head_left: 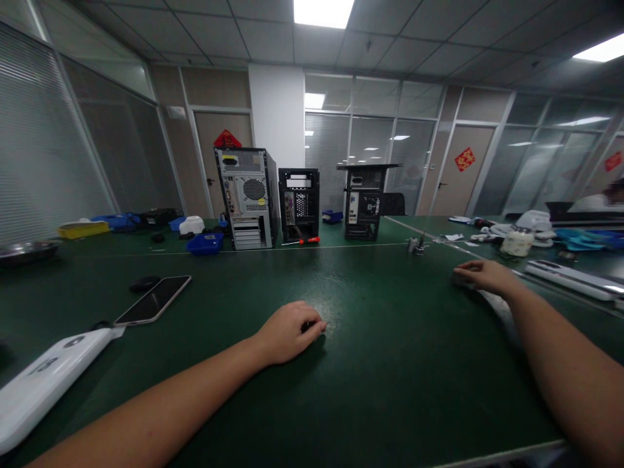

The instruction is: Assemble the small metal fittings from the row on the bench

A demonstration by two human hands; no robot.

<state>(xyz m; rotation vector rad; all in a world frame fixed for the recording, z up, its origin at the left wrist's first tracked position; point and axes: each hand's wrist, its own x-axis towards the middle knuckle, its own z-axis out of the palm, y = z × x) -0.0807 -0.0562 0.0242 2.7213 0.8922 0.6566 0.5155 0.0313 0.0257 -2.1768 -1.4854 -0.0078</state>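
The left hand (291,331) rests curled, the right hand (482,277) points leftward; whether either grasps anything cannot be told. Small metal pieces (416,246) stand upright beyond.

This looks like an office room serving as a computer repair workshop. The office shows in the upper half of the frame: a tiled ceiling (268,42) with bright light panels (324,12), glass partitions (373,136) across the centre, blinds (29,143) at far left and a plain door (453,188) at right. The workshop shows below: a broad green counter (370,396), with opened computer cases (246,195) lined up mid-frame, a red-handled screwdriver (309,240) by the middle one, and blue bins (205,244) left of centre.
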